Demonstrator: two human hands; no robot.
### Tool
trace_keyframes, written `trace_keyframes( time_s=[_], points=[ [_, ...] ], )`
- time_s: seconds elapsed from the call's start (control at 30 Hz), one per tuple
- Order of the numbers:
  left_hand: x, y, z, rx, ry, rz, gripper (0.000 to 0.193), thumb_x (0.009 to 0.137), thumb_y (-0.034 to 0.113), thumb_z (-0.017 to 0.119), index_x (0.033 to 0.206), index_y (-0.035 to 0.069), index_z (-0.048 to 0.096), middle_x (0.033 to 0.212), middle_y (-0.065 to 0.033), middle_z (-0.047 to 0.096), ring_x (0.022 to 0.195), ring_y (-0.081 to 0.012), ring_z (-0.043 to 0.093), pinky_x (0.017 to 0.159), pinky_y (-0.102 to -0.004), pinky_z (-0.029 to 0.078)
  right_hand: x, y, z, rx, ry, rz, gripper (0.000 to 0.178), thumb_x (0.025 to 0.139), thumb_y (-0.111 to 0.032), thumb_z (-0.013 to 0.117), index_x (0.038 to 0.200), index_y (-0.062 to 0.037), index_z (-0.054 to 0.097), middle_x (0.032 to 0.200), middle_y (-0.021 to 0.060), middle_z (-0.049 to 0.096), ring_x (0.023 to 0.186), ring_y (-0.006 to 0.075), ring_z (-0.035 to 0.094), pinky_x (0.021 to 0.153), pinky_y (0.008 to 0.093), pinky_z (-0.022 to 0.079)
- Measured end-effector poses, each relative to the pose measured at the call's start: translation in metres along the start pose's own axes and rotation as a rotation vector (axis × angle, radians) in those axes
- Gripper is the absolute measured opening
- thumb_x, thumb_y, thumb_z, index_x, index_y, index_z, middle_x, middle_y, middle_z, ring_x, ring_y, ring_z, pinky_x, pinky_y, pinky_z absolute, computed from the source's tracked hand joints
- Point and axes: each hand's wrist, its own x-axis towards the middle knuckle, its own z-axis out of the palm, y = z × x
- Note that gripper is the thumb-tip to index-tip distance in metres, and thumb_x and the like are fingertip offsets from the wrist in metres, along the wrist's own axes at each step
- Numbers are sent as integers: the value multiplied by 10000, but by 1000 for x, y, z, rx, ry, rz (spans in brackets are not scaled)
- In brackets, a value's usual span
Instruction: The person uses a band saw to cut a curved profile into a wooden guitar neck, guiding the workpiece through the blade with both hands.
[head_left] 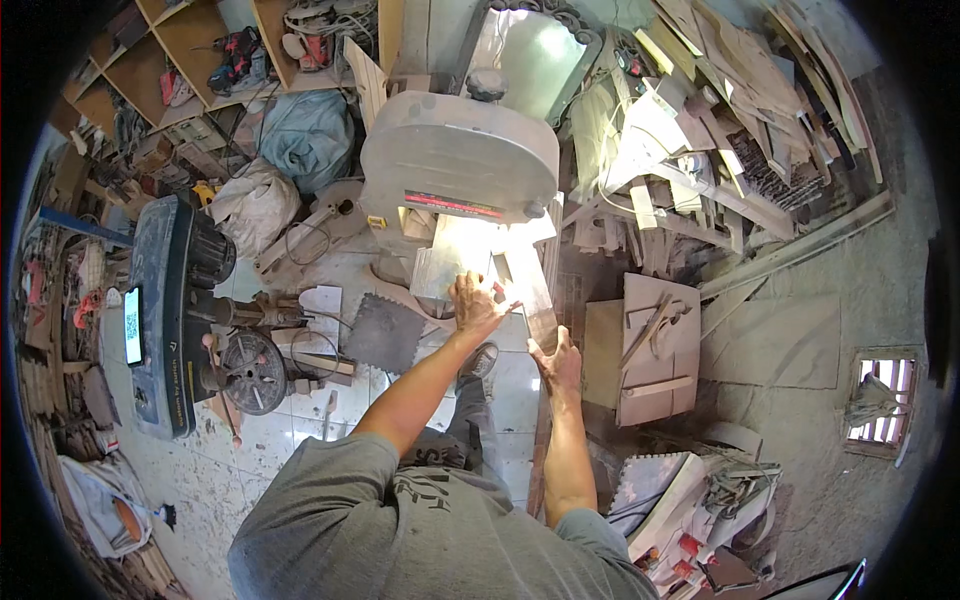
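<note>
A long narrow wooden board (538, 300) lies on the brightly lit table (437, 262) of a band saw, below the saw's grey wheel housing (460, 155). My right hand (557, 362) grips the near end of the board, thumb on one side and fingers along the other. My left hand (480, 305) rests at the near edge of the table, fingers spread and bent slightly, the fingertips by the board's left side. Glare hides the blade and the far end of the board.
At left stands a drill press (165, 315) with a round handwheel (254, 372) and a phone (132, 326) on it. Stacked wood offcuts (740, 90) fill the back right. A wooden box (655, 350) stands right of the saw; cubby shelves (180, 50) hold power tools.
</note>
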Motion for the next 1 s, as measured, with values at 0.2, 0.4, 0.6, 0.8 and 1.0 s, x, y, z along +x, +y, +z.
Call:
trace_keyframes(
  time_s=[0.2, 0.4, 0.6, 0.8, 1.0],
  points=[
    [0, 1, -1, -29, -21, -11, 478, 610, 554, 893, 853, 176, 731, 1113, -70, 523, 1131, -283, 446, 993, -479, 320, 0, -1, -4, -14, -2, -2, 807, 787, -544, 770, 1328, -9, 503, 1018, 351, 677, 958, 523, 655, 824, 544, 532],
    [0, 1, 2, -9, -20, -24, 458, 614, 557, 891, 850, 197, 735, 1135, -68, 492, 1153, -280, 430, 1001, -476, 312, 1, 0, -2, 3, -10, 11, 807, 783, -540, 772, 1332, -14, 504, 1035, 355, 674, 965, 519, 653, 829, 541, 532],
    [1, 4, 2, 42, -67, -42, 496, 634, 623, 853, 874, 203, 741, 1143, -69, 522, 1159, -284, 430, 1009, -490, 303, 6, 7, -4, -15, 16, -44, 799, 786, -545, 771, 1332, -27, 501, 1051, 338, 682, 955, 517, 661, 818, 546, 538],
    [2, 4, 6, 76, -76, -51, 613, 622, 644, 845, 973, 160, 713, 1181, -88, 506, 1147, -292, 428, 995, -503, 317, 8, 11, -5, 13, 28, -78, 800, 792, -554, 767, 1341, -39, 494, 1044, 357, 670, 972, 520, 656, 828, 547, 536],
    [3, 2, 10, 74, -68, -53, 809, 599, 665, 845, 1122, 80, 648, 1160, -101, 522, 1141, -309, 440, 1000, -511, 318, 7, 7, -14, 24, -13, -33, 810, 786, -534, 773, 1359, -37, 488, 1047, 362, 665, 988, 520, 647, 844, 548, 525]
  ],
)
